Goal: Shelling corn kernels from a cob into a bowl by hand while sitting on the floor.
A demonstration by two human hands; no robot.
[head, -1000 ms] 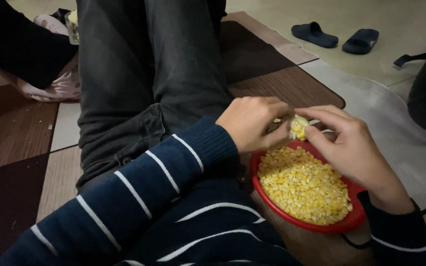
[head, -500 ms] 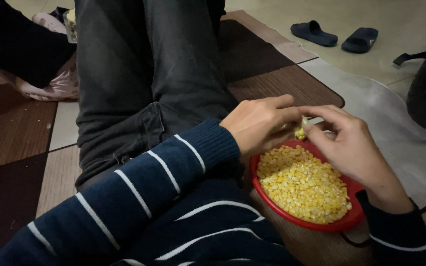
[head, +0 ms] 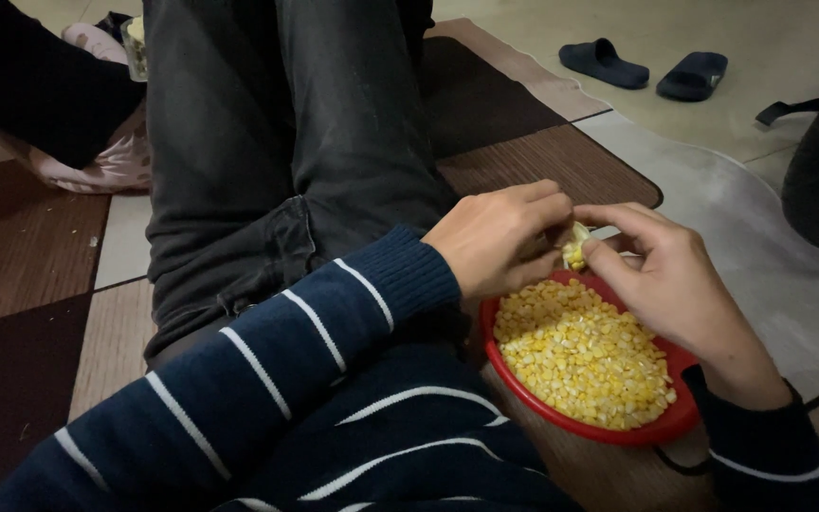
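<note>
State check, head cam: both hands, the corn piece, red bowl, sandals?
left hand: fingers closed on the corn piece, above the bowl's far rim
right hand: fingers pinching the same piece from the other side
corn piece: held between both hands, mostly hidden
red bowl: upright, holds loose yellow kernels
dark sandals: paired on the floor, unworn

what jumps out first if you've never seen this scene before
The eye goes first to the red bowl heaped with loose yellow corn kernels, low and right of centre on the floor mat. Just above its far rim, the left hand and right hand meet around a small piece of corn cob, held between the fingers of both. Farther off, at top right, a pair of dark slippers lies on the pale floor.
</note>
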